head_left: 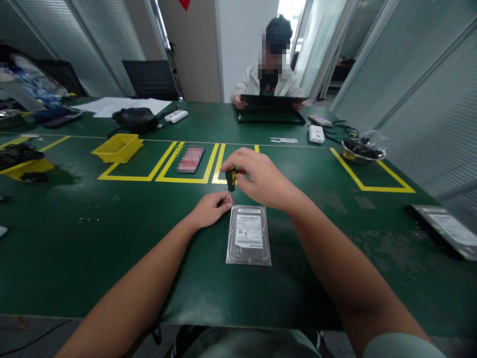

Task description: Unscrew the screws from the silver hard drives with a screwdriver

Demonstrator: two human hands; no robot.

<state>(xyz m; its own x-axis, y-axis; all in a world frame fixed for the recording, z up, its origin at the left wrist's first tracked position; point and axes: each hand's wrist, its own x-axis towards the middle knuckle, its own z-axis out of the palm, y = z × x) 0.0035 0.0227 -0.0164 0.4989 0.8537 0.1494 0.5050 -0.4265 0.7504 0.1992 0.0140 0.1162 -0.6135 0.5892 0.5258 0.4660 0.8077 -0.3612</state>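
A hard drive [248, 233] lies flat in front of me, its white label facing up. My right hand [255, 174] grips the handle of a black and yellow screwdriver [231, 179] from above. The screwdriver stands nearly upright, its tip at the drive's far left corner. Close by that corner, my left hand [211, 209] rests on the table with its fingers curled and the fingertips by the screwdriver's shaft. Whatever those fingertips may pinch is hidden. Several tiny screws [89, 220] are scattered on the green table to the left.
Yellow tape marks the green table [149, 258]. A yellow bin [118, 148] and a phone [191, 159] lie beyond my hands. More drives [447, 226] sit at right, near a metal bowl [361, 151]. Across the table, a person [268, 74] holds a black panel [272, 103].
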